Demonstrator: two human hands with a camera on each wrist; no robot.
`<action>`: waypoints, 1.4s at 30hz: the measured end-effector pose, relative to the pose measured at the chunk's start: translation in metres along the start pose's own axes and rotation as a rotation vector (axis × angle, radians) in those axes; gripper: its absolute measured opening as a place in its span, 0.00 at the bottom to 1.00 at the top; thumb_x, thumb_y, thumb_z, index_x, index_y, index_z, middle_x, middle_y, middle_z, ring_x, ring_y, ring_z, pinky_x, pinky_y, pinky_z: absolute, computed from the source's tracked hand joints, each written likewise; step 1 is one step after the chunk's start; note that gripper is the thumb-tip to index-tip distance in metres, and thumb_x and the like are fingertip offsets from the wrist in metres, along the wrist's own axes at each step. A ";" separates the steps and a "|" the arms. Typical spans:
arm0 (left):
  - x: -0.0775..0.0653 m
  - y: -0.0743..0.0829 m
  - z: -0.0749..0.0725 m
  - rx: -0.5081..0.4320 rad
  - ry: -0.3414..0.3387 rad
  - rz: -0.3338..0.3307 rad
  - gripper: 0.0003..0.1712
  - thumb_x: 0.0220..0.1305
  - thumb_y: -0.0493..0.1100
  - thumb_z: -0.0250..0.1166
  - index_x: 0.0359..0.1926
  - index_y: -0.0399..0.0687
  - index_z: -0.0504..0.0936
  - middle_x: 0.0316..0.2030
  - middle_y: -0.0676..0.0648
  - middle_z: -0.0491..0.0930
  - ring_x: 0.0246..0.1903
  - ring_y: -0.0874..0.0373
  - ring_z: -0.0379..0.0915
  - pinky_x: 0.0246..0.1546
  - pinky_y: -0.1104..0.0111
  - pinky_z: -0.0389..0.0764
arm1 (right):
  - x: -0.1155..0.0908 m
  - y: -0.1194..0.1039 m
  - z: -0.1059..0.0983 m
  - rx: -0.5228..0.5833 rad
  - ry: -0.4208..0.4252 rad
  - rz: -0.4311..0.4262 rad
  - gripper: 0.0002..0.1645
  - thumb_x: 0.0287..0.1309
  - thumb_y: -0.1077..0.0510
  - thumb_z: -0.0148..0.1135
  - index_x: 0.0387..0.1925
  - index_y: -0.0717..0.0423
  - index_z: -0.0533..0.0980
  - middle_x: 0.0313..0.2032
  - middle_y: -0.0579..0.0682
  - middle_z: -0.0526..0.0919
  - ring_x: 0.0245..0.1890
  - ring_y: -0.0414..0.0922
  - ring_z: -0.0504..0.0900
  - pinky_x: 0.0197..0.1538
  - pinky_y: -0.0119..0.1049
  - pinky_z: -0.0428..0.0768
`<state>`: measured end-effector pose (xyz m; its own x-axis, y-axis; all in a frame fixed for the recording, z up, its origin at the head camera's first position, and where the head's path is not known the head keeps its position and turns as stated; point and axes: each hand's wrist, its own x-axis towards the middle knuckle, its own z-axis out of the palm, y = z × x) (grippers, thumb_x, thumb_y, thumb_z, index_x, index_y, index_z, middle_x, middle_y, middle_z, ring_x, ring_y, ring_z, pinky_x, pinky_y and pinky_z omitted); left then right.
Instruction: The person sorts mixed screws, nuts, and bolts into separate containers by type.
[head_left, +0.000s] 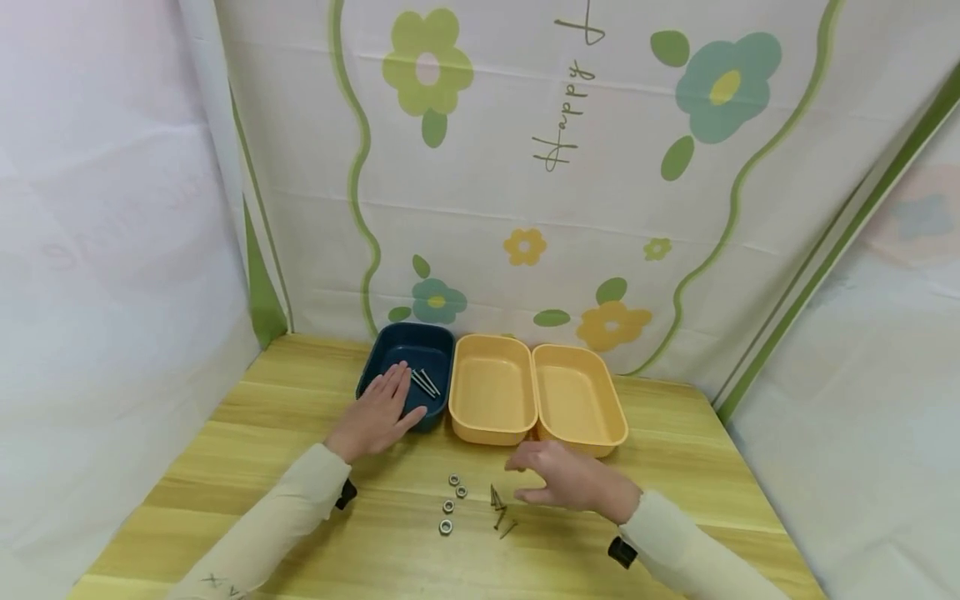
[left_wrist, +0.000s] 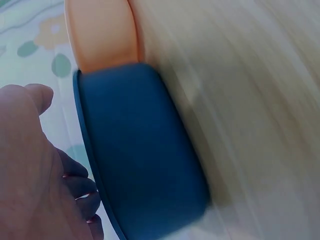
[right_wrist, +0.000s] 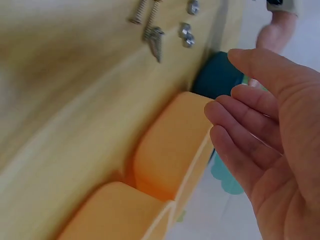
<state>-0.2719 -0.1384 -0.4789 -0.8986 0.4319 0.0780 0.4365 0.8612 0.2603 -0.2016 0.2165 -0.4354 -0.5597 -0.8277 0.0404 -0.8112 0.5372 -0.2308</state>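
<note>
My left hand (head_left: 377, 412) is over the left part of the dark blue tray (head_left: 369, 367), fingers extended and thumb spread, holding nothing. Silvery long screws (head_left: 425, 382) lie in that tray, beside the fingertips. In the left wrist view, the fingers (left_wrist: 80, 187) come right to the rim of the blue tray (left_wrist: 140, 150). My right hand (head_left: 566, 477), empty with its fingers loosely bent, hovers in front of the yellow trays. Just left of it, several small screws (head_left: 499, 518) lie on the table. The right wrist view shows the right hand (right_wrist: 270, 120) with thumb and fingers apart.
Several hex nuts (head_left: 448, 506) lie in a loose column left of the small screws. A middle yellow tray (head_left: 493, 435) and a right yellow tray (head_left: 619, 429) stand beside the blue one. Behind the wood-grain table (head_left: 675, 492) hangs a flower-print cloth (head_left: 480, 192).
</note>
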 end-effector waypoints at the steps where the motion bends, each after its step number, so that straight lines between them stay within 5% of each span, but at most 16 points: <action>1: 0.002 0.004 0.001 -0.006 0.003 0.009 0.50 0.83 0.66 0.44 0.83 0.31 0.47 0.85 0.33 0.43 0.85 0.37 0.40 0.84 0.44 0.48 | -0.003 0.000 0.003 0.003 -0.010 -0.005 0.19 0.67 0.56 0.72 0.56 0.58 0.84 0.53 0.50 0.89 0.53 0.42 0.87 0.55 0.32 0.87; 16: 0.031 0.052 0.011 -0.071 0.006 0.098 0.48 0.83 0.63 0.48 0.82 0.30 0.49 0.84 0.33 0.45 0.85 0.39 0.41 0.84 0.45 0.49 | -0.023 -0.001 0.044 0.010 -0.036 -0.094 0.14 0.62 0.56 0.75 0.48 0.53 0.86 0.45 0.44 0.90 0.46 0.32 0.86 0.53 0.21 0.83; 42: 0.045 0.061 0.038 0.013 0.028 0.078 0.49 0.82 0.66 0.45 0.82 0.30 0.52 0.84 0.34 0.48 0.84 0.41 0.45 0.84 0.49 0.54 | -0.014 -0.001 0.060 -0.096 -0.062 -0.135 0.06 0.60 0.58 0.75 0.39 0.45 0.87 0.35 0.36 0.83 0.32 0.24 0.73 0.39 0.12 0.73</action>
<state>-0.2841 -0.0561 -0.4963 -0.8627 0.4902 0.1245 0.5056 0.8288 0.2395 -0.1827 0.2183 -0.4942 -0.4359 -0.9000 0.0043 -0.8921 0.4315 -0.1338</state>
